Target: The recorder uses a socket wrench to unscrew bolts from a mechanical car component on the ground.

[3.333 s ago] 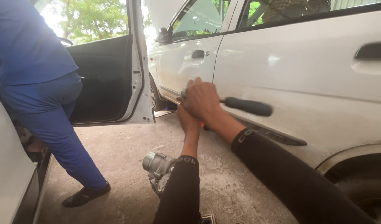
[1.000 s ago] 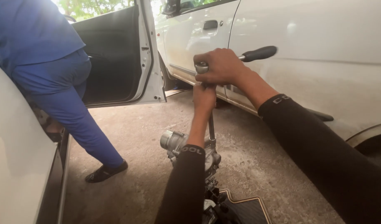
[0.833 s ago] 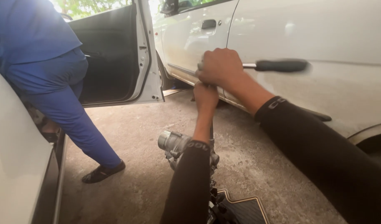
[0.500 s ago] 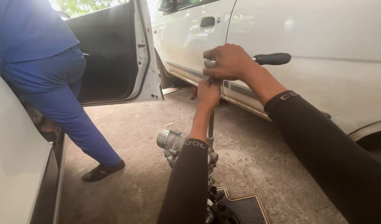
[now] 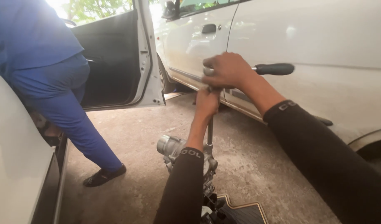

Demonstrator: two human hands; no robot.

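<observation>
Black-handled ratchet (image 5: pixel 257 68) sits upper centre, my right hand (image 5: pixel 225 70) clamped over its head for leverage; left hand (image 5: pixel 207 103) grips the extension bar (image 5: pixel 209 132), steadying it above the metal assembly (image 5: pixel 174 149).

No packages, signs or screens appear. The only label-like marks are small white printed markings on the cuffs of the person's two black sleeves (image 5: pixel 190 153).

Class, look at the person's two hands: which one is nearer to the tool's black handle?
Right. The right hand grips the tool's head just beside the black handle, which sticks out from it. The left hand sits lower, around the vertical shaft.
</observation>
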